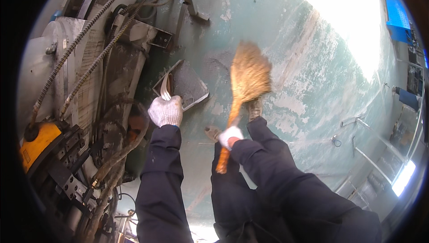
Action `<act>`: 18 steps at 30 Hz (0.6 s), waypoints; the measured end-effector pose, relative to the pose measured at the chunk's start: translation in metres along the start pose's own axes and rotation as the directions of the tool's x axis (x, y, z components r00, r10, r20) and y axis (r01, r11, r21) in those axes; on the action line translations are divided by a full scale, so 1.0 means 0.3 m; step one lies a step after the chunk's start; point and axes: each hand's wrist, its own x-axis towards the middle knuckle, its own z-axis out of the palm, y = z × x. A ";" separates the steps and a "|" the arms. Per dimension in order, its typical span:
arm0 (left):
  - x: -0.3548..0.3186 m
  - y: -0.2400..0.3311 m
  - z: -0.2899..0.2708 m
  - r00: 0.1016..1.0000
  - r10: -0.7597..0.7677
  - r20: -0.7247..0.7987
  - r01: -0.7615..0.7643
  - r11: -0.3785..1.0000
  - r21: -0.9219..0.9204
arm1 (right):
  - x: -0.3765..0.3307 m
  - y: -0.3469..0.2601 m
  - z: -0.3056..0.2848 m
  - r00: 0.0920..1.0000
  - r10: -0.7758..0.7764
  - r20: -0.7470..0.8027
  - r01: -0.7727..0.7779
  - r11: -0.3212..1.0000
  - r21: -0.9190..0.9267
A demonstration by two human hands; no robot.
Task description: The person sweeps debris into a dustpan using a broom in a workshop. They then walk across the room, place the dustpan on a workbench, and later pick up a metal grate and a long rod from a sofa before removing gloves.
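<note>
My left hand (166, 111), in a pale knit glove, is closed round the handle of a dustpan (203, 99). Grey dust (187, 78) covers much of the pan's inside. In my gloved right hand (231, 136) is a straw broom (251, 73), gripped by its orange-wrapped handle. The broom head is fanned out and somewhat blurred, to the right of the dustpan and apart from it. On the floor between the pan and the broom lies a patch of grey dust (219, 62).
A machine with metal-sheathed hoses (82, 75) and a yellow part (40, 142) stands along the left. A metal leg (190, 1) rises beyond the dustpan. The green floor (295, 109) is worn. White rails (380, 140) stand at right. My shoes (255, 109) are just below the broom head.
</note>
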 end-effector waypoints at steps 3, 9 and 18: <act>-0.030 0.008 0.005 0.999 -0.023 0.026 0.024 0.998 -0.058 | -0.109 -0.089 0.168 0.990 -0.138 0.003 0.138 0.990 -0.039; -0.086 -0.011 0.008 0.996 0.015 0.089 -0.017 1.000 0.015 | -0.530 0.026 -0.028 0.980 -0.028 0.199 -0.161 0.487 0.858; -0.031 0.060 0.015 0.996 0.010 0.086 -0.011 1.000 0.016 | -0.174 0.323 -0.373 0.907 0.173 -0.383 -0.069 0.960 0.270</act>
